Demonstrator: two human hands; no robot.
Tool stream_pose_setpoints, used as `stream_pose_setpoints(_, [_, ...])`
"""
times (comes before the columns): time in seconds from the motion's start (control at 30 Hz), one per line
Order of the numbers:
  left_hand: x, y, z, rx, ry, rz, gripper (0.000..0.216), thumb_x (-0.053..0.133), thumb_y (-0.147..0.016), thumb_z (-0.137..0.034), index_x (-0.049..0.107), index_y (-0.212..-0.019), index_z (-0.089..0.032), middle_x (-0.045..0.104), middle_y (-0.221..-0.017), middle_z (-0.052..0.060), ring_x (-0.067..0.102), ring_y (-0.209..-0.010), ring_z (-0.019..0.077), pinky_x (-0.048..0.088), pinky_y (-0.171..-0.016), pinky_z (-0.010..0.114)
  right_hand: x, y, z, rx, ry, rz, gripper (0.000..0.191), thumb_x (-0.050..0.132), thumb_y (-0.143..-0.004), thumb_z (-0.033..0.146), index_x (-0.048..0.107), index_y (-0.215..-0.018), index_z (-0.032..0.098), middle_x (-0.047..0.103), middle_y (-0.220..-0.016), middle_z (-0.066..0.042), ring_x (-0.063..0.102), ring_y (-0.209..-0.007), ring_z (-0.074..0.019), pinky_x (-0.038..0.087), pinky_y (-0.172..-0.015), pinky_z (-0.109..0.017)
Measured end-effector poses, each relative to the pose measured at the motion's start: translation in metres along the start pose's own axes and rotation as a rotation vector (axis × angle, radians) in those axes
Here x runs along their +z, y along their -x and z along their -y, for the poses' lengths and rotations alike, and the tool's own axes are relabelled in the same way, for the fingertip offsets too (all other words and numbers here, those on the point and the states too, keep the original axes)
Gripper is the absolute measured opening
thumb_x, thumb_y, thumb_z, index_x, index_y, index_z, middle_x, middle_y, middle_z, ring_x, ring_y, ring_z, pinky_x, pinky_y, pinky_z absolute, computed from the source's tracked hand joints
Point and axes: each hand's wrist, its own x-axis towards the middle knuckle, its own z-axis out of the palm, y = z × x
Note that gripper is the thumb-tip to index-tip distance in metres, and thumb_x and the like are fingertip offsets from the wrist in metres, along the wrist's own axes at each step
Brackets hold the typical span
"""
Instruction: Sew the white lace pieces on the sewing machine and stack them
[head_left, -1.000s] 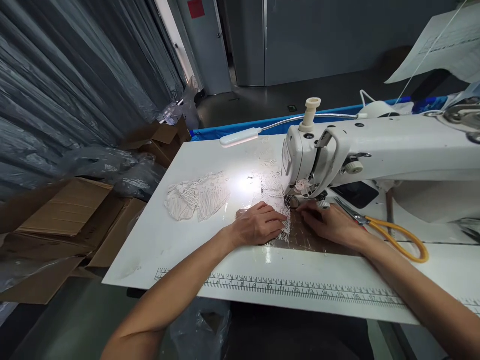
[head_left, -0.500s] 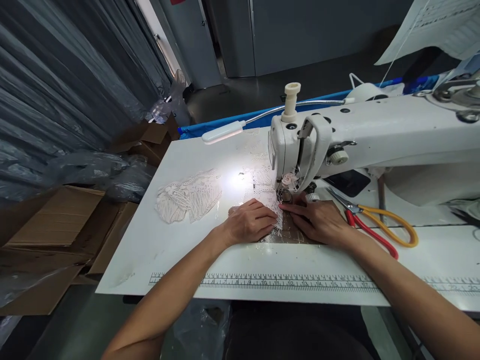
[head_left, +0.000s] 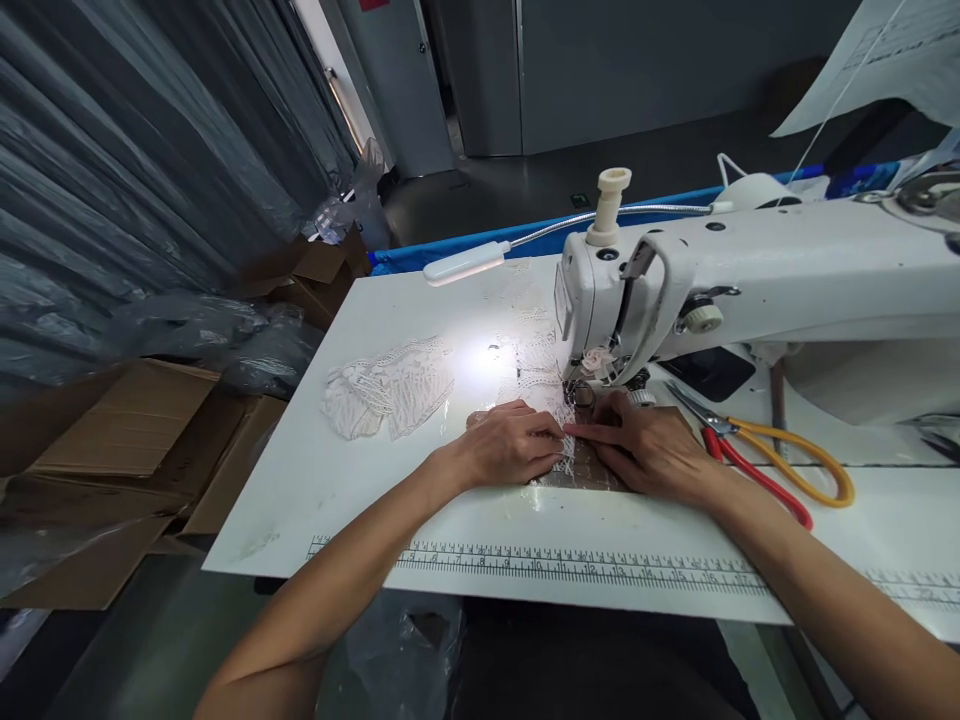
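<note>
My left hand (head_left: 517, 446) rests on the table with its fingers curled together on the edge of a strip of white lace (head_left: 568, 463). Beside it, my right hand (head_left: 651, 446) lies low, index finger stretched to the lace and other fingers apart. Both hands are just in front of the presser foot (head_left: 579, 393) of a white sewing machine (head_left: 795, 265). Under the lace and hands is a brown, shiny plate or sheet (head_left: 600, 476). More pale lace (head_left: 536, 350) spreads behind the foot. The fingertips' exact grip is partly hidden.
Cut lace pieces (head_left: 390, 388) lie on the left of the white table (head_left: 300, 500). Scissors (head_left: 780, 455) with red and yellow handles lie right of my right hand. A lamp (head_left: 465, 263) shines near the machine head. A printed ruler (head_left: 555, 566) runs along the front; cardboard boxes (head_left: 127, 420) stand left.
The view has shifted slightly, so the table and machine appear farther right. My right index finger has moved a little toward me and left along the lace. My left hand stays on the lace.
</note>
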Motion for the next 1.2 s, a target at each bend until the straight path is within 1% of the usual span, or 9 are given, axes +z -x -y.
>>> stream_pose_setpoints(0.07, [-0.003,-0.003,0.001,0.006,0.014,0.062,0.017,0.055,-0.091,-0.021,0.072,-0.086,-0.019,0.069,-0.092,0.003,0.062,-0.074,0.0122,0.049,-0.071,0.027,-0.001,0.000,0.002,-0.020,0.005,0.004,0.039,0.045,-0.093,0.034,0.059,-0.129,0.032,0.060,-0.105,-0.010,0.056,-0.075,-0.0181,0.040,-0.061,-0.027])
stream_pose_setpoints(0.17, [-0.007,-0.007,0.004,0.015,0.042,0.125,0.017,0.056,-0.091,-0.021,0.072,-0.085,-0.020,0.068,-0.090,0.002,0.062,-0.074,0.0120,0.048,-0.074,0.028,-0.002,0.000,0.005,0.012,0.039,0.008,0.040,0.045,-0.093,0.034,0.058,-0.130,0.032,0.062,-0.106,-0.010,0.058,-0.073,-0.0183,0.040,-0.058,-0.028])
stream_pose_setpoints(0.43, [-0.008,-0.004,0.002,-0.027,0.010,0.125,0.016,0.053,-0.092,-0.020,0.068,-0.097,-0.018,0.066,-0.103,0.005,0.060,-0.077,0.0130,0.048,-0.077,0.030,-0.002,-0.003,0.012,0.069,0.143,0.018,0.041,0.039,-0.094,0.034,0.057,-0.131,0.032,0.064,-0.108,-0.010,0.062,-0.076,-0.0228,0.037,-0.049,-0.029])
stream_pose_setpoints(0.67, [0.004,-0.005,-0.001,-0.090,-0.061,0.082,0.021,0.047,-0.096,-0.022,0.067,-0.098,-0.014,0.064,-0.098,0.008,0.060,-0.076,0.0145,0.048,-0.076,0.033,0.003,-0.007,0.014,0.151,0.219,0.025,0.042,0.042,-0.093,0.036,0.057,-0.132,0.031,0.065,-0.105,-0.012,0.063,-0.071,-0.0252,0.037,-0.047,-0.030])
stream_pose_setpoints(0.73, [0.008,-0.004,-0.001,-0.107,-0.063,0.050,0.022,0.047,-0.096,-0.023,0.066,-0.098,-0.015,0.064,-0.098,0.008,0.060,-0.077,0.0149,0.048,-0.076,0.033,0.003,-0.005,0.012,0.156,0.171,0.027,0.043,0.042,-0.093,0.037,0.056,-0.133,0.030,0.064,-0.108,-0.012,0.063,-0.070,-0.0243,0.040,-0.048,-0.030])
stream_pose_setpoints(0.8, [0.011,-0.004,-0.002,-0.113,-0.055,0.026,0.021,0.048,-0.096,-0.024,0.067,-0.097,-0.015,0.065,-0.100,0.007,0.061,-0.080,0.0152,0.048,-0.077,0.034,-0.001,-0.002,0.008,0.171,0.021,0.014,0.043,0.041,-0.094,0.036,0.054,-0.134,0.029,0.062,-0.113,-0.012,0.064,-0.072,-0.0215,0.045,-0.052,-0.030])
stream_pose_setpoints(0.93, [0.014,-0.003,-0.001,-0.103,-0.042,-0.011,0.018,0.051,-0.095,-0.023,0.067,-0.093,-0.016,0.067,-0.105,0.007,0.062,-0.082,0.0156,0.046,-0.080,0.036,-0.010,0.001,0.001,0.244,-0.317,-0.095,0.039,0.042,-0.094,0.030,0.057,-0.130,0.025,0.062,-0.112,-0.010,0.064,-0.090,-0.0216,0.052,-0.071,-0.032])
stream_pose_setpoints(1.03, [0.015,-0.003,-0.001,-0.096,-0.044,-0.062,0.018,0.052,-0.094,-0.022,0.068,-0.090,-0.017,0.069,-0.102,0.006,0.062,-0.079,0.0149,0.045,-0.082,0.038,-0.013,0.000,0.003,0.279,-0.373,-0.157,0.037,0.043,-0.091,0.025,0.061,-0.124,0.022,0.064,-0.104,-0.009,0.063,-0.095,-0.0236,0.052,-0.076,-0.035])
stream_pose_setpoints(1.2, [0.016,-0.003,0.000,-0.095,-0.052,-0.127,0.019,0.051,-0.094,-0.022,0.068,-0.086,-0.016,0.069,-0.097,0.005,0.061,-0.078,0.0145,0.045,-0.081,0.037,-0.011,-0.001,0.008,0.288,-0.347,-0.124,0.039,0.043,-0.091,0.023,0.061,-0.125,0.022,0.068,-0.099,-0.008,0.065,-0.087,-0.0225,0.052,-0.075,-0.035])
